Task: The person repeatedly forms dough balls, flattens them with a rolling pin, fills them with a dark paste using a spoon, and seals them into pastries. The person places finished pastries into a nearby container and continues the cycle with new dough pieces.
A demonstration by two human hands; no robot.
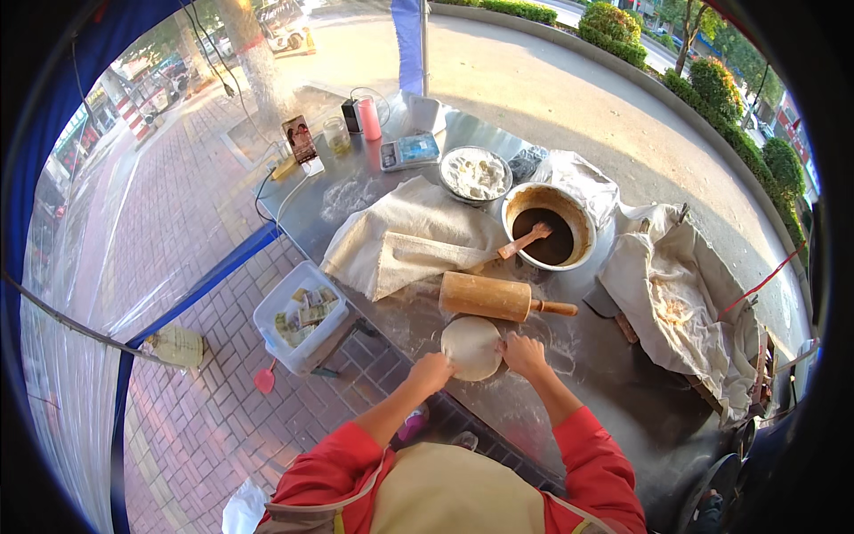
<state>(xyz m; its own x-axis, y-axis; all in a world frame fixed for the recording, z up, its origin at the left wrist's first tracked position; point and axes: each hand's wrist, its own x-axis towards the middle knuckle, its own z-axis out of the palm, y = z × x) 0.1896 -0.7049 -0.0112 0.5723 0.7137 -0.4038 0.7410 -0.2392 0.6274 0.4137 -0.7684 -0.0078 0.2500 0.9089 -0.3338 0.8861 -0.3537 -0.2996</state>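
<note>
A flat round of pale dough [472,350] lies near the front edge of the metal table [494,404]. My left hand [431,372] pinches its lower left rim, and my right hand [524,354] has hold of the right rim. Just beyond the dough rests a thick wooden rolling pin [486,296], its right handle pointing right. Farther back, a white pot [579,257] contains dark brown liquid, with a brush [524,241] leaning over its rim. Beige cloth [420,233] is draped over something hidden to the pot's left.
A bowl of white flour [475,172], a digital scale [409,152], a pink bottle [368,117] and a propped phone [300,140] stand at the back. On the right is a cloth-lined basket [674,307] beside a flat scraper [602,298]. A plastic bin [293,280] holds banknotes.
</note>
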